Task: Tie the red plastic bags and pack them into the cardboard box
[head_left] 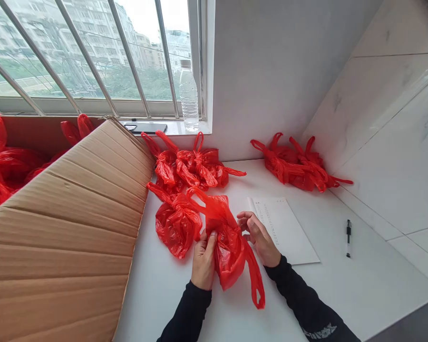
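My left hand (pixel 205 260) grips the side of a red plastic bag (pixel 231 256) above the white table, thumb pressed on the front. One handle loop of this bag hangs down at the right and its top stands up loosely. Close by on its right is my right hand (pixel 258 237), fingers apart and slightly curled; some fingertips are partly hidden behind the bag. A knotted red bag (pixel 178 225) lies just left of the held one. Behind it sits a cluster of tied red bags (pixel 190 164). What the bags contain cannot be made out.
A large cardboard box (pixel 67 237) holding red bags fills the left. More tied bags (pixel 296 164) lie at the back right. A notebook (pixel 288 232) and a pen (pixel 348 240) rest on the table. A water bottle (pixel 189 97) and a phone (pixel 146 128) occupy the windowsill.
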A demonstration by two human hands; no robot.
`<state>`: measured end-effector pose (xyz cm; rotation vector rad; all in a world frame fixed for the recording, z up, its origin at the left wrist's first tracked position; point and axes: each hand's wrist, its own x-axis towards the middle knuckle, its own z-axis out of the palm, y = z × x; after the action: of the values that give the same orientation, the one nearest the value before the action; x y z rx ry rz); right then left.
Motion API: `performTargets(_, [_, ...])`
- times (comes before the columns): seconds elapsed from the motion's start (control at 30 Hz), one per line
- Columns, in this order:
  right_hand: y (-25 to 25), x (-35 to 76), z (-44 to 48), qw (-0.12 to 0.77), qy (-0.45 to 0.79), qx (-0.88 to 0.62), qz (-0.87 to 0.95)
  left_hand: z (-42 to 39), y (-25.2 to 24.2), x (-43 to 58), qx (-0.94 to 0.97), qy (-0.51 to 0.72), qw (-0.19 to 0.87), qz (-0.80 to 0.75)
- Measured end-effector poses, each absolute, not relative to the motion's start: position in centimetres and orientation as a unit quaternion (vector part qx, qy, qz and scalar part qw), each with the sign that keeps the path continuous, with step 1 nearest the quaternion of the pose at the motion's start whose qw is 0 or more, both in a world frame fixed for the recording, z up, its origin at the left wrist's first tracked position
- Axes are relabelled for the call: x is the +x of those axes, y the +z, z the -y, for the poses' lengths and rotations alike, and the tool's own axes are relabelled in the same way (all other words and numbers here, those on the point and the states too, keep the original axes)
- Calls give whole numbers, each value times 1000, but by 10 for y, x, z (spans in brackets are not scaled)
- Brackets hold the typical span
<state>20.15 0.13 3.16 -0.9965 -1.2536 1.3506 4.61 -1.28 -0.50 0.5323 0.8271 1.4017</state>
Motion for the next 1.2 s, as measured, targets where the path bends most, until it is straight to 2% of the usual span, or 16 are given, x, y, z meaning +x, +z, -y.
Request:
performTargets(0.23, [42, 195, 4, 444, 544, -398, 591, 13, -6, 46, 240, 624, 667, -329])
performTargets(0.53, [35, 198, -1, 465, 519, -434, 571, 14, 5, 43, 240, 607, 696, -301])
performTargets(0.8, [40, 196, 1, 428, 526, -430, 596, 12, 2, 42, 260, 606, 683, -315])
performTargets(1.2, [38, 197, 3, 488, 471, -474, 562, 13, 2, 43, 311, 563, 704, -300])
